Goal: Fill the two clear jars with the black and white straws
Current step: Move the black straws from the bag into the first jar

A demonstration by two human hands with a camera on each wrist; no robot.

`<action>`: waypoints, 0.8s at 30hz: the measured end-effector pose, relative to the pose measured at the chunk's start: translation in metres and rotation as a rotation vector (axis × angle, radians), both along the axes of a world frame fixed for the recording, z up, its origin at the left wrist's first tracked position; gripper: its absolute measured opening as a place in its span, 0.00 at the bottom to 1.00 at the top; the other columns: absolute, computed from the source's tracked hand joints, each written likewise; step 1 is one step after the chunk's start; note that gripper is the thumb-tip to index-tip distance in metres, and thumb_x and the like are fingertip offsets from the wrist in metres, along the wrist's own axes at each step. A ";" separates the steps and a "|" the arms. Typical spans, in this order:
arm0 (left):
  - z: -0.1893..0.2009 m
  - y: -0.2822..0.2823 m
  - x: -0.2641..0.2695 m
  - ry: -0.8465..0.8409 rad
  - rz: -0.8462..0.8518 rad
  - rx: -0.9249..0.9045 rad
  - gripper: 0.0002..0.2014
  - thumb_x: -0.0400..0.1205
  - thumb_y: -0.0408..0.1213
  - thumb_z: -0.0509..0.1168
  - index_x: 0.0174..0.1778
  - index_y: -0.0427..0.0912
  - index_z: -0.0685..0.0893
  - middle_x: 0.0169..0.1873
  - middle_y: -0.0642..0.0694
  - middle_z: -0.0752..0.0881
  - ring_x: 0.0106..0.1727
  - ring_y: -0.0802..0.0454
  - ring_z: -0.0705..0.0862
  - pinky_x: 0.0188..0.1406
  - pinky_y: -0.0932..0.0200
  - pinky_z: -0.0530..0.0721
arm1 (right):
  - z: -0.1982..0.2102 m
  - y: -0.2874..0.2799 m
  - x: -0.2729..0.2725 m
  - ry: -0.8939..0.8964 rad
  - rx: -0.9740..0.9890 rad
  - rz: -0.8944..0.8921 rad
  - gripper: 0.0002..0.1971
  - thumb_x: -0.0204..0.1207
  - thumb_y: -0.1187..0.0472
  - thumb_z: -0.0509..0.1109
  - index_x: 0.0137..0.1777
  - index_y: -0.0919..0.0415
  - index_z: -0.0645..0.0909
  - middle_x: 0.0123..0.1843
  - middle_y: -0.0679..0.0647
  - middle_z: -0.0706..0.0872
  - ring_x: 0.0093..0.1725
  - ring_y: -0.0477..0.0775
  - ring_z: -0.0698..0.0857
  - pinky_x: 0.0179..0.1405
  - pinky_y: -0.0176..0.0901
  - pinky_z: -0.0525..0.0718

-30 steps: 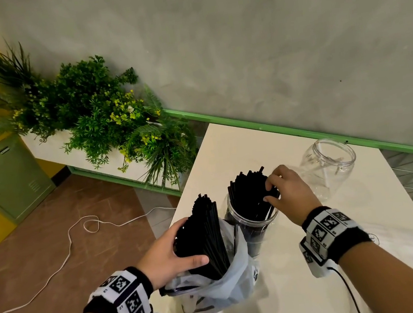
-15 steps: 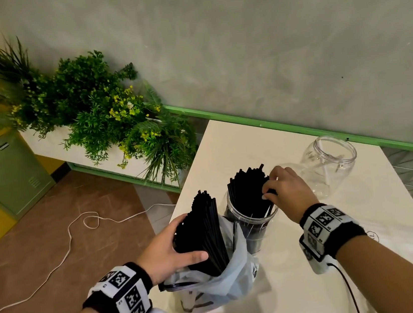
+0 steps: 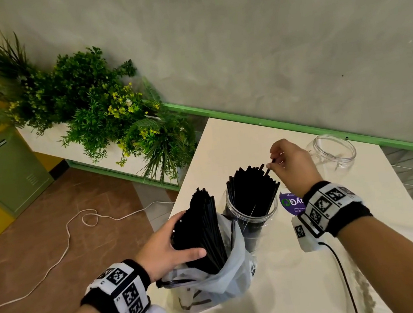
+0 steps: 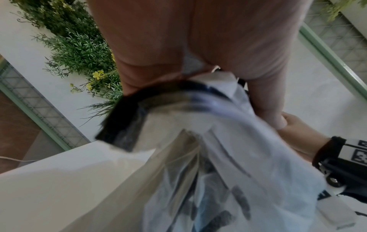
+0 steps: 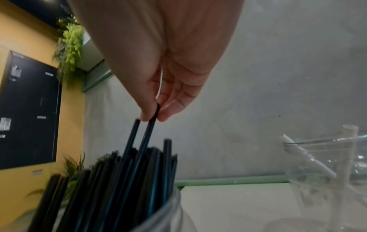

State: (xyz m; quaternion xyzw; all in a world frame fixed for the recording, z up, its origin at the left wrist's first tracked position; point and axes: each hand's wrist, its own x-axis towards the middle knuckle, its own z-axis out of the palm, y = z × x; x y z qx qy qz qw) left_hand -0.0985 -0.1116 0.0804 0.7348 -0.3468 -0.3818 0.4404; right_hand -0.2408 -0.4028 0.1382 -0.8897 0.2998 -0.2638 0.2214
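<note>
Straws point(image 3: 252, 192), black: one bunch upright in near jar point(image 3: 253, 218) on surface point(image 3: 320, 272); right hand point(image 3: 293, 163) pinches one straw's top point(image 5: 152, 116) between thumb and fingers. Second bunch point(image 3: 205, 232) in plastic bag point(image 3: 216, 281), gripped by left hand point(image 3: 167, 248). Far jar point(image 3: 336, 152) holds one white straw point(image 5: 305, 153).

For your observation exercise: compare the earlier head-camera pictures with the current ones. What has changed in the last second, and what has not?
The right hand has risen from the tops of the black straws in the near jar and now pinches one black straw, drawing it upward. The left hand still grips the bundle of black straws in the plastic bag; the far jar has not moved.
</note>
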 end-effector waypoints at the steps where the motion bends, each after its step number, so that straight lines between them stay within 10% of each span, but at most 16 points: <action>1: 0.000 0.000 0.000 0.004 -0.001 0.001 0.58 0.53 0.64 0.78 0.78 0.54 0.61 0.66 0.60 0.75 0.68 0.61 0.73 0.64 0.67 0.70 | -0.005 0.000 0.001 0.035 -0.016 0.013 0.10 0.69 0.72 0.75 0.46 0.62 0.79 0.41 0.54 0.83 0.39 0.55 0.81 0.41 0.42 0.79; 8: 0.007 0.000 -0.002 -0.020 0.012 0.008 0.49 0.62 0.52 0.78 0.78 0.54 0.61 0.61 0.64 0.74 0.65 0.64 0.73 0.49 0.84 0.69 | -0.036 0.019 -0.018 -0.132 -0.162 0.012 0.16 0.76 0.70 0.70 0.63 0.61 0.79 0.59 0.54 0.80 0.52 0.55 0.81 0.54 0.50 0.82; 14: 0.009 0.000 -0.003 -0.033 0.008 0.012 0.49 0.62 0.52 0.77 0.78 0.55 0.60 0.61 0.64 0.73 0.65 0.64 0.72 0.47 0.85 0.69 | -0.056 0.033 -0.026 0.067 -0.169 -0.053 0.38 0.72 0.53 0.77 0.79 0.59 0.65 0.75 0.60 0.69 0.70 0.62 0.68 0.72 0.54 0.68; 18: 0.011 -0.002 -0.004 -0.026 0.004 0.014 0.48 0.62 0.51 0.77 0.77 0.55 0.61 0.61 0.64 0.73 0.66 0.63 0.72 0.50 0.83 0.68 | -0.048 0.030 -0.002 0.267 -0.122 0.089 0.36 0.81 0.48 0.66 0.83 0.59 0.54 0.84 0.56 0.59 0.82 0.57 0.56 0.81 0.47 0.54; 24: 0.011 -0.001 -0.004 -0.025 -0.001 0.007 0.48 0.63 0.52 0.77 0.77 0.56 0.60 0.61 0.65 0.73 0.66 0.63 0.72 0.55 0.77 0.68 | -0.046 0.024 0.018 0.496 -0.236 0.104 0.35 0.81 0.35 0.52 0.84 0.44 0.45 0.86 0.47 0.49 0.84 0.56 0.52 0.80 0.56 0.58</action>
